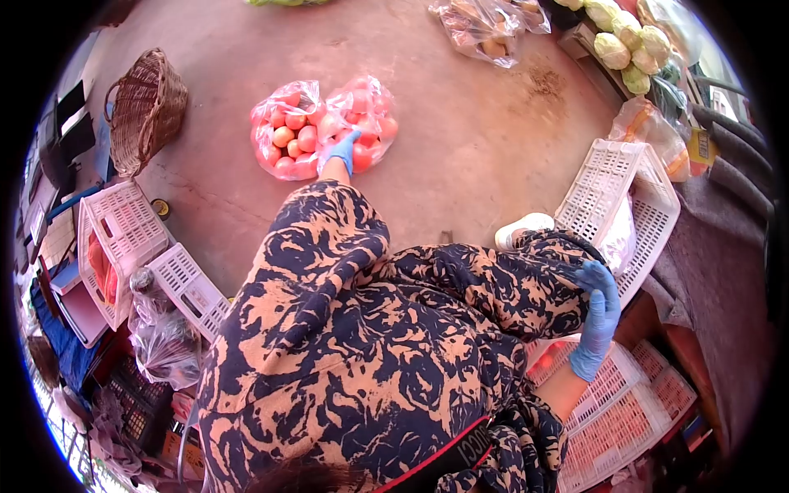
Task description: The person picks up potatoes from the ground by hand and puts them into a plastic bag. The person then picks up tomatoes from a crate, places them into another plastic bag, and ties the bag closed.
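The left hand (344, 150) and the right hand (599, 312) both show the same light blue of thin gloves. The tomatoes (306, 139) are pinkish red, a few of them paler orange, under colourless clear plastic bags (306, 89). The clothing (345, 345) is dark navy to black, covered in swirling tan blotches, and the strap (444, 460) across it is black edged in red. The floor (460, 140) is pinkish tan, the wicker basket (152, 107) brown in a woven pattern, the shoe (523, 229) white, and the cabbages (625, 37) pale green.
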The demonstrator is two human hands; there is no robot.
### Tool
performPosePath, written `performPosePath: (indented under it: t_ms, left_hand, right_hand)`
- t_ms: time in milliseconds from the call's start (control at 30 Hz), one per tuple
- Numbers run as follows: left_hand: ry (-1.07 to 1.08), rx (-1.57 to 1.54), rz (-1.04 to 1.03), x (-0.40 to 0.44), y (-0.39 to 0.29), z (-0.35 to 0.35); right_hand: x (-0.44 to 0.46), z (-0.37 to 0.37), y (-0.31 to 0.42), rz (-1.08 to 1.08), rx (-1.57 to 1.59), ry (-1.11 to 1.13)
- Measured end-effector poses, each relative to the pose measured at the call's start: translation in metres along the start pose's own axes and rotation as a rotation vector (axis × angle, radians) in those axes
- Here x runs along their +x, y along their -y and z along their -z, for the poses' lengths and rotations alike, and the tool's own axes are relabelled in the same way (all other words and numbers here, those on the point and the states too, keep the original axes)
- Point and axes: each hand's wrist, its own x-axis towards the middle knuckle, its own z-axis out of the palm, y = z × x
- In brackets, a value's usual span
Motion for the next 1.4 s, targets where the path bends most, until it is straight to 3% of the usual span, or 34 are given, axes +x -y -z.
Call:
performPosePath:
  t_ms: [100, 200, 300, 400, 533, 567, 633, 700, 767, 867, 967, 1067, 1167, 1267, 1300, 1400]
  left_hand:
    - [-0.4, 0.6, -0.477, -0.009, -0.043, 0.003]
    - [-0.391, 0.491, -0.832, -0.048, -0.064, 0.005]
    - [-0.271, 0.606, -0.934, 0.009, -0.057, 0.019]
    - [-0.165, 0.574, -0.882, 0.014, -0.045, 0.036]
    - [-0.42, 1.539, -0.846, -0.067, -0.034, 0.027]
    - [-0.364, 1.821, -0.858, -0.119, -0.038, 0.021]
    - [-0.371, 1.593, -1.004, -0.044, -0.005, 0.05]
    - [-0.323, 1.737, -1.057, -0.044, 0.002, 0.055]
    - [-0.203, 2.253, -0.99, -0.059, 0.006, 0.054]
    - [-0.153, 2.175, -1.117, -0.055, 0.011, 0.046]
    - [-0.054, 2.189, -1.08, -0.094, 0.004, 0.029]
    - [-0.206, 2.049, -1.408, -0.131, 0.001, -0.002]
    - [0.13, 1.95, -1.7, -0.145, -0.007, -0.014]
    - [0.336, 1.378, -1.073, -0.139, -0.011, -0.011]
    - [0.3, 1.086, -0.81, -0.121, -0.019, -0.011]
    - [0.086, 0.5, -0.738, -0.091, -0.038, -0.004]
  right_hand:
    - [-0.002, 0.012, -0.004, 0.014, 0.04, -0.054]
    - [-0.006, 0.014, -0.008, 0.016, 0.069, -0.087]
    - [-0.011, 0.015, -0.015, -0.017, 0.063, -0.081]
    - [-0.011, 0.012, -0.015, -0.025, 0.076, -0.09]
    - [-0.009, 0.022, -0.023, -0.032, 0.11, -0.121]
    - [-0.009, 0.024, -0.023, -0.023, 0.116, -0.123]
    - [-0.009, 0.027, -0.024, -0.043, 0.079, -0.131]
    - [-0.008, 0.026, -0.021, -0.064, 0.063, -0.143]
    - [-0.003, 0.024, -0.02, -0.067, 0.021, -0.149]
    - [-0.001, 0.024, -0.022, -0.069, -0.01, -0.152]
    - [-0.006, 0.025, -0.024, -0.073, -0.02, -0.149]
    - [-0.009, 0.029, -0.028, -0.076, -0.018, -0.154]
    - [-0.006, 0.03, -0.027, -0.072, -0.031, -0.146]
    - [-0.003, 0.027, -0.027, -0.082, -0.048, -0.149]
    - [-0.002, 0.026, -0.026, -0.076, -0.046, -0.154]
    - [-0.002, 0.024, -0.023, -0.062, -0.022, -0.165]
